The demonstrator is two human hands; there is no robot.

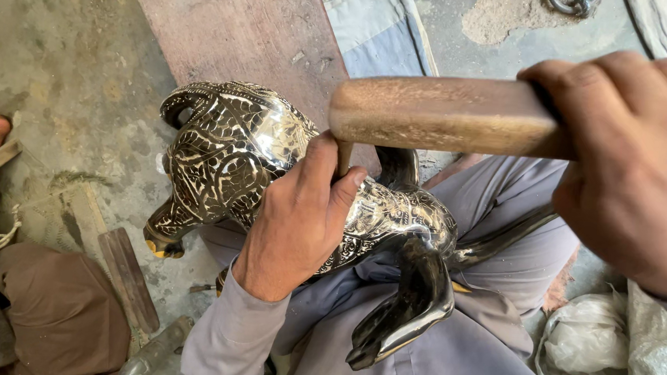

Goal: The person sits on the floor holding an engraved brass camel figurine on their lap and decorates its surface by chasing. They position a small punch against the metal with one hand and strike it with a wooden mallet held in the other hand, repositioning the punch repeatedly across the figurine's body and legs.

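1. Engraved metal animal figure [233,152]: frame centre, on my lap, long axis upper left to lower right.
2. Left hand [299,216]: pinching a chisel [344,158] upright against it.
3. Right hand [641,156]: upper right, gripping the wooden mallet [442,113] directly above the chisel.

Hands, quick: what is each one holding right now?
Left hand: closed on a thin chisel, resting on the engraved metal animal figure.
Right hand: closed around the wooden mallet.

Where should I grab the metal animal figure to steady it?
Grip the figure across its rounded back, coming from above, as the left hand does now. It lies on its side over the lap, legs sticking out, so the broad body probably gives the firmest hold.
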